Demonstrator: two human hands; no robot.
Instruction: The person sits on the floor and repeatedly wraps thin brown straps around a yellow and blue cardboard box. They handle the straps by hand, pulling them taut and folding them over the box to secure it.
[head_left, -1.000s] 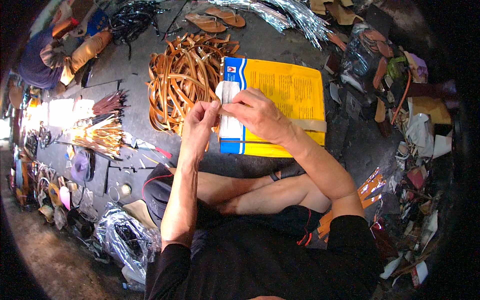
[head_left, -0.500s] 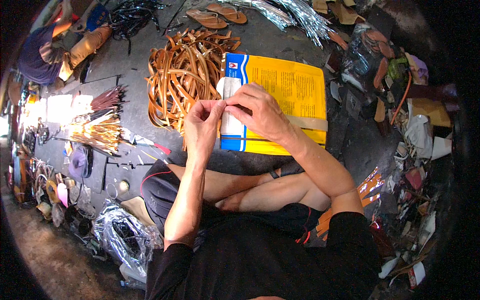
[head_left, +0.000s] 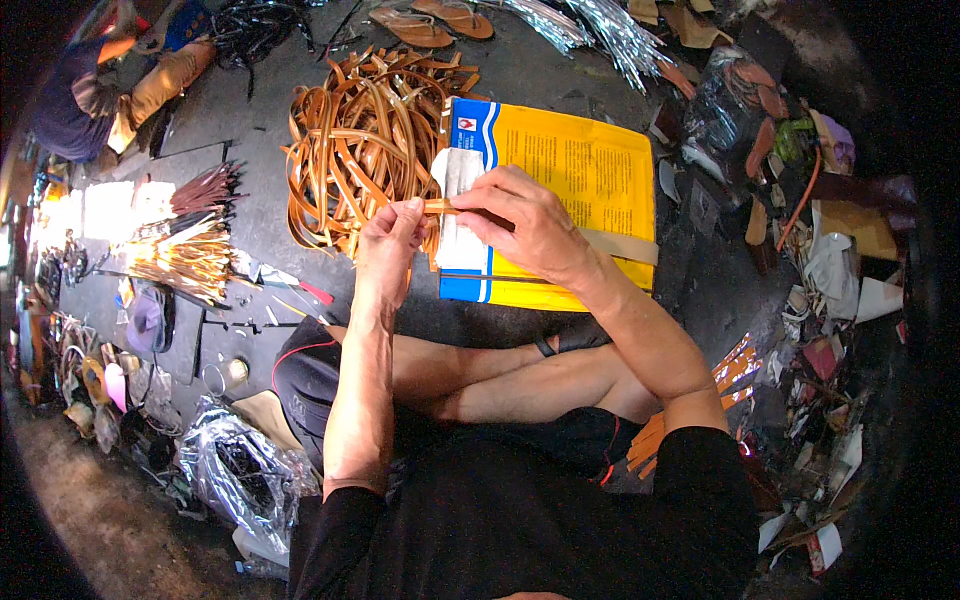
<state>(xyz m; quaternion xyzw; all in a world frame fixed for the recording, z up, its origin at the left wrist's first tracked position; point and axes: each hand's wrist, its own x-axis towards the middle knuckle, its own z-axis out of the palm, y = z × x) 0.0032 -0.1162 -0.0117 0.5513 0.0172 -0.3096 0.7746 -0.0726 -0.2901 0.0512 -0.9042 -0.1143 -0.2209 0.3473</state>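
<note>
A short stretch of shiny tan strap (head_left: 437, 206) runs level between my two hands, over the left edge of a yellow-and-blue printed board (head_left: 580, 150). My left hand (head_left: 386, 250) pinches the strap between thumb and forefinger. The strap's other end is in a pinch of my right hand (head_left: 528, 225), which hovers above the board. Just beyond my left hand lies a tangled heap of tan straps (head_left: 350, 150). On the board are a white patch (head_left: 458, 172) and a beige band (head_left: 620, 246) across its right part. My crossed legs are beneath my forearms.
Bundles of brown and tan strips (head_left: 185, 255) lie at the left, near a purple cap (head_left: 150, 320). Sandals (head_left: 415, 28) and silvery strips (head_left: 620, 50) are at the far side. Scraps (head_left: 835, 270) crowd the right. Another person (head_left: 75, 110) sits far left.
My left hand has moved left, away from my right hand, and a length of tan strap now shows between them. My right hand has stayed nearly in place.
</note>
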